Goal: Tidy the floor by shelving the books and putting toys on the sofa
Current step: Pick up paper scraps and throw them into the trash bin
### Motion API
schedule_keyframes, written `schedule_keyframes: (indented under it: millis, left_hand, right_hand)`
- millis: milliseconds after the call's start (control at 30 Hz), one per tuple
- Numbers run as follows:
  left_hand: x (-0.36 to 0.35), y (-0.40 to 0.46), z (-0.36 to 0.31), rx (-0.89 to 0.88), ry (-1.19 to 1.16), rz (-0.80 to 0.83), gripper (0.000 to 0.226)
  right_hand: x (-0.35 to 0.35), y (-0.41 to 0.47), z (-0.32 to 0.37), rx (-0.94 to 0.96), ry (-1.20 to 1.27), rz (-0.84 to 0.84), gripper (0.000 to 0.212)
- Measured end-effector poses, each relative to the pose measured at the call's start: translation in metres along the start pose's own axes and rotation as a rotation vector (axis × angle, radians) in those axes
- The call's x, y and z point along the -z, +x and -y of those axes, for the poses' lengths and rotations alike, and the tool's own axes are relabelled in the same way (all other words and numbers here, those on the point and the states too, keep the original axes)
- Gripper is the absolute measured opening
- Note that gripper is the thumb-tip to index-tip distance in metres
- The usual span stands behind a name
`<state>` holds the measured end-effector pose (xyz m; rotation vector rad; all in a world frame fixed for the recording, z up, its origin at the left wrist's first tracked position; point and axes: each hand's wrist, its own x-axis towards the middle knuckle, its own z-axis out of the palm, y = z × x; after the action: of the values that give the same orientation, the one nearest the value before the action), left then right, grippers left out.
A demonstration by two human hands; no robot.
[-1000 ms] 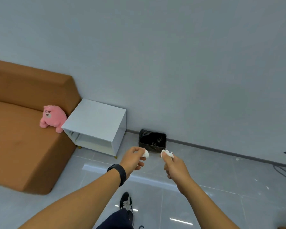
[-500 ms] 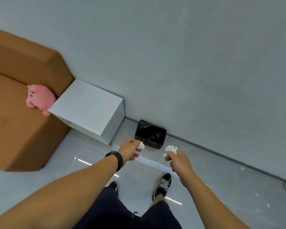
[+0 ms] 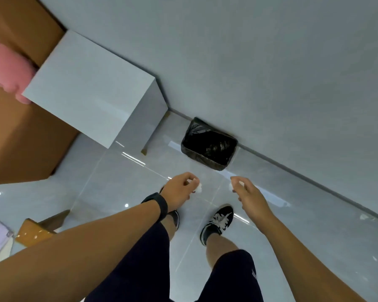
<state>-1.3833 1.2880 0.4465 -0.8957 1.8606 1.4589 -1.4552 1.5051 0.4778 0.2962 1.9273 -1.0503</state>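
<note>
Sofa (image 3: pixel 20 138) bears pink toy (image 3: pixel 7 70); hands apparently pinch white scraps.

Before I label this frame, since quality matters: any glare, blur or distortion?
Head view: ceiling-light glare streaks the glossy floor tiles; the pink plush toy is smeared by motion blur; wide-angle distortion tilts the wall.

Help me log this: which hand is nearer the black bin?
Right. The right hand is just below the black bin; the left hand sits lower-left, slightly farther.
</note>
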Motion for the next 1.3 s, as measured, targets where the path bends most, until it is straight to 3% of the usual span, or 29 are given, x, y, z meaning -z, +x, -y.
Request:
schedule_keyframes:
  millis: [167, 400, 467, 533, 667, 767, 867, 1000, 1133, 1300]
  left_hand:
    - [-0.021, 0.121, 0.021, -0.215, 0.359, 0.067, 0.02]
    - [-0.027, 0.263, 0.067, -0.575, 0.882, 0.101, 0.019]
    - [-0.028, 0.296, 0.079, -0.565, 0.94, 0.155, 0.025]
    - [-0.035, 0.331, 0.083, -0.557, 0.968, 0.189, 0.032]
    - [-0.041, 0.392, 0.071, -0.641, 0.986, -0.01, 0.029]
    - [-0.04, 0.406, 0.071, -0.719, 0.972, -0.156, 0.028]
    - [-0.046, 0.401, 0.08, -0.645, 0.937, -0.158, 0.046]
    - [-0.051, 0.403, 0.09, -0.387, 1.157, 0.034, 0.075]
    - [-0.047, 0.41, 0.082, -0.419, 1.162, 0.262, 0.06]
    - [-0.049, 0.407, 0.086, -0.449, 1.164, 0.213, 0.051]
  right_hand:
    - [-0.034, 0.12, -0.037, 0.036, -0.004, -0.082, 0.028]
    - [-0.053, 0.281, -0.085, 0.186, -0.213, 0.006, 0.023]
    - [-0.049, 0.316, -0.097, 0.224, -0.292, -0.004, 0.014]
    - [-0.043, 0.352, -0.107, 0.251, -0.393, -0.025, 0.021]
    - [-0.031, 0.408, -0.107, 0.27, -0.66, -0.102, 0.024]
    - [-0.028, 0.409, -0.105, 0.316, -0.683, -0.182, 0.018]
    - [-0.03, 0.393, -0.114, 0.296, -0.646, -0.198, 0.024]
    - [-0.025, 0.391, -0.124, 0.201, -0.678, -0.132, 0.041]
    - [-0.018, 0.404, -0.125, 0.229, -0.693, -0.156, 0.053]
    - [-0.027, 0.395, -0.124, 0.41, -0.59, -0.221, 0.071]
